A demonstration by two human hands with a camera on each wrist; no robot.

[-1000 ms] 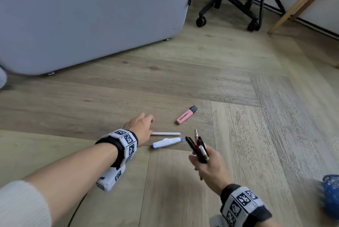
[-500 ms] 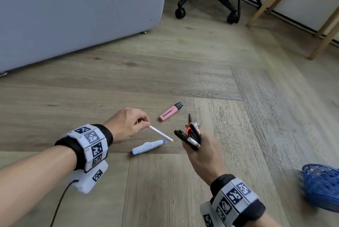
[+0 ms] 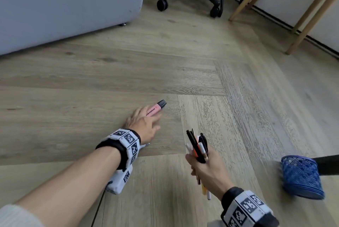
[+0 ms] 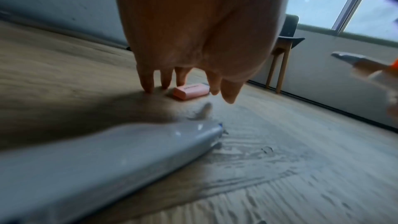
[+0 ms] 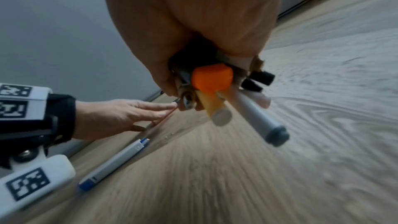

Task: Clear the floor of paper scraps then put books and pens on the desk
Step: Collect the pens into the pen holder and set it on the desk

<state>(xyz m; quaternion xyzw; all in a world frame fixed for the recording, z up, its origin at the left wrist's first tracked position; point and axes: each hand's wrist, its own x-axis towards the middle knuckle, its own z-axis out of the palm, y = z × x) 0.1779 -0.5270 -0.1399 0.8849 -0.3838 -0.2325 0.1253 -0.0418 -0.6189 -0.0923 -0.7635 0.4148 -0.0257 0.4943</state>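
While lying flat on the wooden floor (image 3: 238,116) just past the left hand (image 3: 145,125), pink highlighter (image 3: 155,110) points its black cap away and rightward, long axis diagonal. Nearer than it: blue mesh basket (image 3: 300,177), contents unseen. Right hand (image 3: 207,171) clamped around a pen bundle (image 3: 198,146); left fingers (image 4: 148,81) spread, straddling highlighter's blunt end. Nearest, white-and-blue pen (image 5: 114,161).

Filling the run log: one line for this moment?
left hand: open, reaching pink highlighter on floor | right hand: holding pen bundle

left hand (image 3: 145,125): white pen gone from it, apparently into right-hand bundle (image 3: 197,146) | fingers now reach pink highlighter (image 3: 156,110)
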